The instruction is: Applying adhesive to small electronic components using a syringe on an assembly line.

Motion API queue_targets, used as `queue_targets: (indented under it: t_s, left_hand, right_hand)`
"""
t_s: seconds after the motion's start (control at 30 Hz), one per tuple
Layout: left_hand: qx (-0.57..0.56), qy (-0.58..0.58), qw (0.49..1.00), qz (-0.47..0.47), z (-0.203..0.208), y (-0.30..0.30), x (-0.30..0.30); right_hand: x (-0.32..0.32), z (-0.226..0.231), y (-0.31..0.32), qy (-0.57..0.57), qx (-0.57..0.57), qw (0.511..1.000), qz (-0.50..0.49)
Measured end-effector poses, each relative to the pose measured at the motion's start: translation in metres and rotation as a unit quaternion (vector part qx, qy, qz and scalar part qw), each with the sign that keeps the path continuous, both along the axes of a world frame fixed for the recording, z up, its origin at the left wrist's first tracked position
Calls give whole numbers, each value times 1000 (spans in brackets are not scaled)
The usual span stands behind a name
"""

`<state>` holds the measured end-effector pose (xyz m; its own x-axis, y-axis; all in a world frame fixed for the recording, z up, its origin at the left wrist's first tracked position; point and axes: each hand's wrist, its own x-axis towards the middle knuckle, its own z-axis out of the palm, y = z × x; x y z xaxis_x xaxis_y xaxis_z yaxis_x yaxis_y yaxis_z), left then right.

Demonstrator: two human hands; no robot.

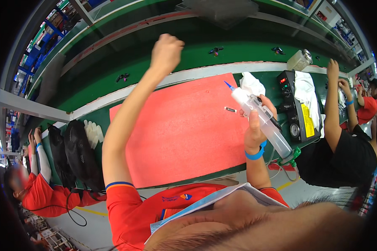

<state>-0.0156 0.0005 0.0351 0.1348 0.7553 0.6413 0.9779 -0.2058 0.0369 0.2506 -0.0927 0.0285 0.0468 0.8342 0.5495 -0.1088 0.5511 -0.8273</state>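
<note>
My left hand (167, 52) is stretched out over the green conveyor belt, its fingers curled in. Whether something small is inside them is hidden. In my right hand (255, 127), above the red-pink mat (180, 134), I grip a clear dispensing syringe (276, 139). Its blue needle tip (229, 85) points up and to the left, and a green cap (292, 156) with a hose closes the lower end. A small black-and-white part (230, 109) shows by my right fingertips; I cannot tell whether they hold it. A crumpled white cloth (252, 83) lies behind the syringe.
A black control box (285, 96) with a gauge stands at right, a white cloth over it. Beyond it is a bottle with a metal cap (297, 61). Small dark parts (215, 51) lie on the belt. Black bags (80, 150) and white gloves (93, 133) lie left. Co-workers sit both sides.
</note>
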Motion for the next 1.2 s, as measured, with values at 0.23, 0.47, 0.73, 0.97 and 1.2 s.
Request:
queue_targets:
  t_s: [0.23, 0.47, 0.73, 0.97, 1.2]
  left_hand:
    - [-69, 35, 997, 25, -45, 85, 75]
    - [-165, -38, 983, 74, -35, 85, 78]
    - [-289, -389, 873, -48, 19, -33, 34]
    - [-387, -632, 664, -98, -4, -146, 17]
    - [-356, -730, 577, -80, -27, -179, 44]
  right_hand:
    - [-5, 2, 2, 5, -2, 999, -47]
    - [-4, -2, 2, -27, 16, 999, -16]
    - [-7, 4, -6, 6, -25, 998, 54]
    - [-6, -11, -18, -148, 32, 983, 103]
    - [-22, -5, -26, -167, 56, 976, 128]
